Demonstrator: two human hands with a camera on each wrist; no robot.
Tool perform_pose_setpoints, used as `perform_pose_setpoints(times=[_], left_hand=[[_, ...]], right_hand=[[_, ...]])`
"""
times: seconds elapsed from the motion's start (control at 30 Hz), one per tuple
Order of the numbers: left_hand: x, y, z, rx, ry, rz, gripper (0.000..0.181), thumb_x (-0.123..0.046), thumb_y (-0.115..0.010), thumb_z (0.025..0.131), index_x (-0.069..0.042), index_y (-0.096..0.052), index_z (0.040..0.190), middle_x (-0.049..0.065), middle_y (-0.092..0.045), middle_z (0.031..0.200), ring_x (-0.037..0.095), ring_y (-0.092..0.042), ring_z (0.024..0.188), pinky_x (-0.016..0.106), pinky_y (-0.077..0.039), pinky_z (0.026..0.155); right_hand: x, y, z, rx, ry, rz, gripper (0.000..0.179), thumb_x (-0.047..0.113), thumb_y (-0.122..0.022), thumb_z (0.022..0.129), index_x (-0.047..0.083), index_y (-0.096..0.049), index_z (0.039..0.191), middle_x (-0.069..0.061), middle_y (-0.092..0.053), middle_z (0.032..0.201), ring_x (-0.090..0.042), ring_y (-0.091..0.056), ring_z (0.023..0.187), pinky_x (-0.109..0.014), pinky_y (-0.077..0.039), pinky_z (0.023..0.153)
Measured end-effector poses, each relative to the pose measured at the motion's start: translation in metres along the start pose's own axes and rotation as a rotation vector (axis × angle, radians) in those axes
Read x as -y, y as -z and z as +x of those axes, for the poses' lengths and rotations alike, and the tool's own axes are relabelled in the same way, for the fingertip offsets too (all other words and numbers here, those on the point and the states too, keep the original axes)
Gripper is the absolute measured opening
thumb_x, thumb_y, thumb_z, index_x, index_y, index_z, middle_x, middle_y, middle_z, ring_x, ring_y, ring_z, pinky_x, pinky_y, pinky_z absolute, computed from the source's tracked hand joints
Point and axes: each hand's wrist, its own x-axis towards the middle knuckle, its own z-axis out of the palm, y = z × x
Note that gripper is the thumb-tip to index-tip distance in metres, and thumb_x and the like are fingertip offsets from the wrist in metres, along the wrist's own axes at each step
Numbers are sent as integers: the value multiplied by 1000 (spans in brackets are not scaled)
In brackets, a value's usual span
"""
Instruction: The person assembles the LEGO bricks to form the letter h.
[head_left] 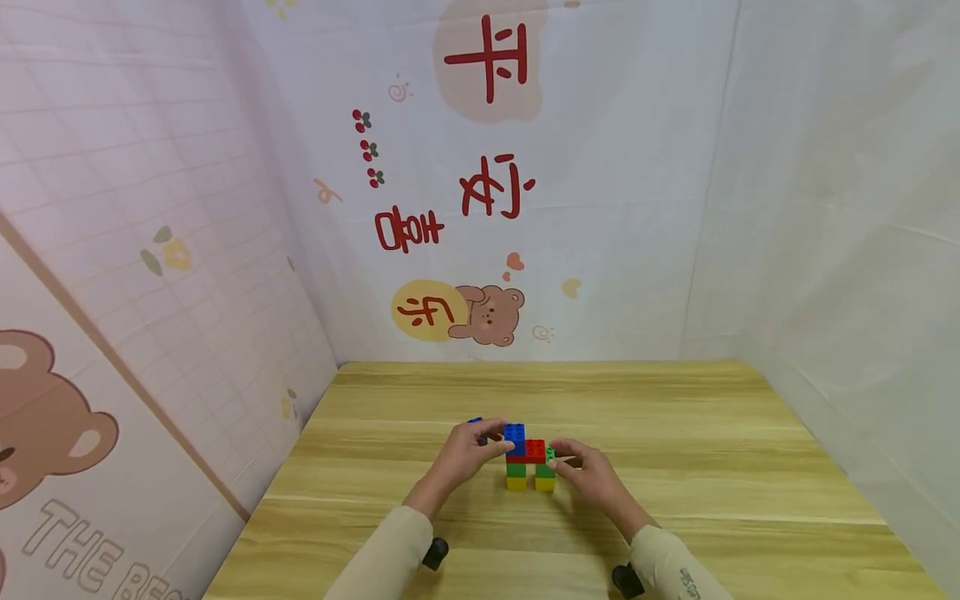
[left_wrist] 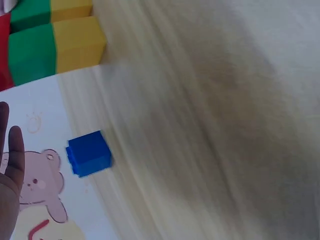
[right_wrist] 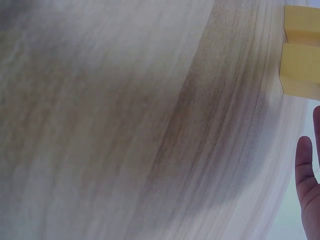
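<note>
Pinching the upper blue block on the left end of the red block, the left hand faces the right hand, which pinches the right green block beneath the red block's right end. These look like light, stiff, smooth plastic, best held by their flat sides; sideways force could pop the joints. A loose blue block lies left of the red block on the tabletop.

The left grip and right grip face each other, fingers bent, sleeved forearms slanting inward behind them.
</note>
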Motion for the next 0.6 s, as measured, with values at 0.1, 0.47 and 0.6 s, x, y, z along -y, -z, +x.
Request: perform_pose_setpoints(times=[0.1,0.47,0.6], left_hand=[[2,3,-1,13,-5,13,37,-36,-72,91,-21,-70,125,-6,-69,108,17,-60,100,35,-51,85],[-6,13,3,89,1,72,41,-36,-73,91,-16,-69,126,-8,-68,103,14,-59,94,32,-52,78],[-7,9,2,66,-2,43,42,-37,-73,90,-16,-68,127,-8,-68,105,14,-59,95,34,-52,81]], right_hand=[[0,-3,0,-8,-11,-7,29,20,-70,94,10,-68,121,-6,-68,114,-26,-65,100,-41,-55,85],[9,-6,-4,-28,-34,-41,29,19,-70,94,10,-67,122,-5,-68,114,-22,-64,96,-40,-56,83],[9,-3,-4,-22,-30,-31,32,20,-69,95,8,-66,124,-7,-67,116,-22,-64,97,-40,-56,84]])
